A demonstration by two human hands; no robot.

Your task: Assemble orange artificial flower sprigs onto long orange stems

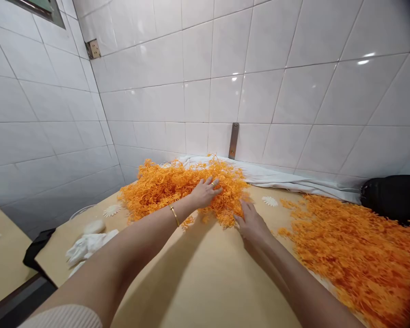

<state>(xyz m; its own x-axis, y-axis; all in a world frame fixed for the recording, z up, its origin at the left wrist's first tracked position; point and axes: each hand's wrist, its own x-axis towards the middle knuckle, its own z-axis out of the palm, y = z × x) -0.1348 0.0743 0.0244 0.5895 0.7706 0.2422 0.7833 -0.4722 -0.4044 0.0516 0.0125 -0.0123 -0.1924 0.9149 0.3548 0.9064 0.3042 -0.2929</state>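
Your left hand (205, 193), with a thin gold bangle (173, 215) at the wrist and a ring (214, 182) on one finger, lies open on a loose heap of orange, frond-like sprigs (177, 189), its fingers slightly spread. Your right hand (252, 224) sits at the heap's near edge with its fingers close together; this view cannot show whether they pinch any sprigs. The heap rests on a pale wooden tabletop (191, 282), against a crumpled white cloth (269, 176). A much broader orange spread of sprigs (358, 259) lies to the right, and a white daisy-shaped cut-out (269, 201) lies between them. The sprigs look tangled, so a sharp pull could drag a whole clump with it and shed loose pieces. Sweeping your right hand outward could mix the two orange masses or catch the white cut-out.
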